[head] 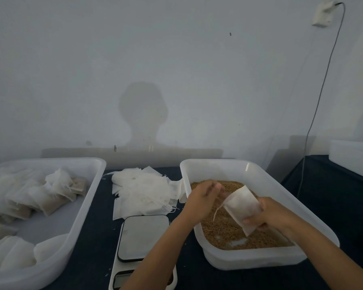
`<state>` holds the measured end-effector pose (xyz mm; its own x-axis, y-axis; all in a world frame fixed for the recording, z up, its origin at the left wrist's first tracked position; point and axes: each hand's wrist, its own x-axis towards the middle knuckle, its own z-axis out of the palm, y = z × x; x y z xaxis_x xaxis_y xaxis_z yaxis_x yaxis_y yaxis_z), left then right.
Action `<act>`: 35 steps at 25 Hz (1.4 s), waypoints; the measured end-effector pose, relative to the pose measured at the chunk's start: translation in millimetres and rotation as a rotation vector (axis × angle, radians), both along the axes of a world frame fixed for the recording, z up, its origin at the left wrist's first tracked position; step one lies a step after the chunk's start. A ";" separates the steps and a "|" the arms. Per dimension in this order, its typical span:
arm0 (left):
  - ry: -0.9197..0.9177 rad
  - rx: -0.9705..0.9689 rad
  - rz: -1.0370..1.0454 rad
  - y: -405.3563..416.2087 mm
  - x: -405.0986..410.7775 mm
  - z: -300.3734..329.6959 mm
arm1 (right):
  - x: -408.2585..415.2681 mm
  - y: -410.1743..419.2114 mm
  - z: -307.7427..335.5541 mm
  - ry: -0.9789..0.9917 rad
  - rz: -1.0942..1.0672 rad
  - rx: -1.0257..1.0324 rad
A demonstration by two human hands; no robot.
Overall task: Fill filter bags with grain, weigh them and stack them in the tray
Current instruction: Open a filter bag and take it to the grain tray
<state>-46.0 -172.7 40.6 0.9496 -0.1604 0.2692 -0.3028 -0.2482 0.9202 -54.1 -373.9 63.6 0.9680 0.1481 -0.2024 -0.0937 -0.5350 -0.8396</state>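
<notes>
We're on the fill step: right hand (266, 214) grips a white paper filter bag (242, 208) over the brown grain (224, 233) in the white plastic tub (247, 170). Left hand (203, 194), fingers loosely curled at the bag's mouth; can't tell if it holds grain. Next: weigh it on the grey digital scale (144, 237).

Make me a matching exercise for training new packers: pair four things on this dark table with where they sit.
Things:
1. White filter bag in the right hand
2. Loose pile of empty white filter bags
3. Filled filter bags
4. Grey-topped digital scale

Places:
A. Inside the left white plastic tray
B. Between the two trays, near edge
C. Above the brown grain
D. Between the two trays, toward the wall

Pairs: 1-C, 2-D, 3-A, 4-B
</notes>
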 end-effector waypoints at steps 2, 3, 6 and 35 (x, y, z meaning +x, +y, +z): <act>0.007 -0.112 -0.053 6.7 -5.4 0.7 | -2.1 9.1 -4.9 0.072 -0.066 0.313; -0.007 -0.156 -0.083 9.3 -9.1 1.4 | -2.6 16.4 -7.0 0.100 -0.088 0.464; -0.100 -0.168 -0.060 18.9 -16.2 3.9 | -7.5 45.5 -7.5 0.106 -0.056 0.775; 0.028 -0.163 0.532 170.3 -61.1 -89.0 | -17.8 220.5 -92.2 -0.504 -0.014 0.318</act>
